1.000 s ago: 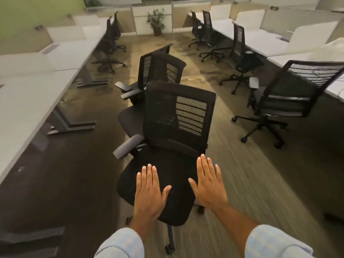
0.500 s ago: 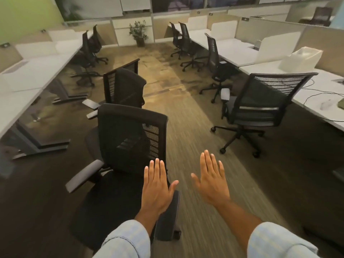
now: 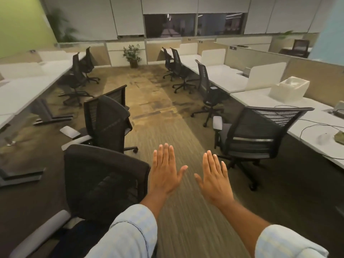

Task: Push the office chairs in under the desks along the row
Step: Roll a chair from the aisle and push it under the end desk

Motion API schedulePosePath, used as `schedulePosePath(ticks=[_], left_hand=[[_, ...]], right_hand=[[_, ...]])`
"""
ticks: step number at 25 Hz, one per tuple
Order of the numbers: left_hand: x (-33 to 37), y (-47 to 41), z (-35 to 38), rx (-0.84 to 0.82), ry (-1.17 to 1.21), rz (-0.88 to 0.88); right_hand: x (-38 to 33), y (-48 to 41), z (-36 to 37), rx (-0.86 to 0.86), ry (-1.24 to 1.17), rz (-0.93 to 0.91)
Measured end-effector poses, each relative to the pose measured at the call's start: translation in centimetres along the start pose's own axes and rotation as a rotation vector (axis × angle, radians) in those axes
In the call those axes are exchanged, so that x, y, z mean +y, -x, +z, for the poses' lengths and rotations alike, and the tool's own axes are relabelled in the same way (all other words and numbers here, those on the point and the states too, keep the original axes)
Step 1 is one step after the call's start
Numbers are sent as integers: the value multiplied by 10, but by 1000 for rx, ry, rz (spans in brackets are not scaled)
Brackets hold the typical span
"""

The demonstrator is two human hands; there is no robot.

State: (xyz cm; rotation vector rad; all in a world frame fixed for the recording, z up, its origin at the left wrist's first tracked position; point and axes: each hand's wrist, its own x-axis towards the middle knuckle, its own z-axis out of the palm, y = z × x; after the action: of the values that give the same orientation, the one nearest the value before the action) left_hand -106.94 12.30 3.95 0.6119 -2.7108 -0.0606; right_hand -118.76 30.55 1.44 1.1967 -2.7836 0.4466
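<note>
Both hands hover flat over the carpet aisle, palms down, fingers spread, holding nothing. My left hand is just right of the backrest of the nearest black mesh chair, which stands out in the aisle at lower left. My right hand is apart from any chair. A second black chair stands behind the first, also away from the left desk row. On the right, a grey-seated chair faces the right desk row, pulled out from it.
Further chairs sit at both rows: two at the left, several at the right. A potted plant stands at the aisle's far end. A white box, cables and a mouse lie on the right desk. Desk feet jut out left.
My view has lifted and swung right. The nearest chair has slid from under my hands to the lower left. My hands stay spread, now over the carpet.
</note>
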Motion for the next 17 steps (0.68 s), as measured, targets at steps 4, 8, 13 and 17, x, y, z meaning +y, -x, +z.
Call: schedulePosePath(ticks=[4,8,13,17], left_hand=[[-25,-93,9,-6,-4,-50],[-49,-159,21,-32,-43,-76],[-83,-199,31,-21,-112,-132],[-123,-226,43,-33,-208,-253]], right_hand=[[10,-100,-7,11,-6,-27],[7,-192,-10,32,-33,-55],[-4,-275,3,21,-66,-138],[-21,-350,40,-7,-105,-272]])
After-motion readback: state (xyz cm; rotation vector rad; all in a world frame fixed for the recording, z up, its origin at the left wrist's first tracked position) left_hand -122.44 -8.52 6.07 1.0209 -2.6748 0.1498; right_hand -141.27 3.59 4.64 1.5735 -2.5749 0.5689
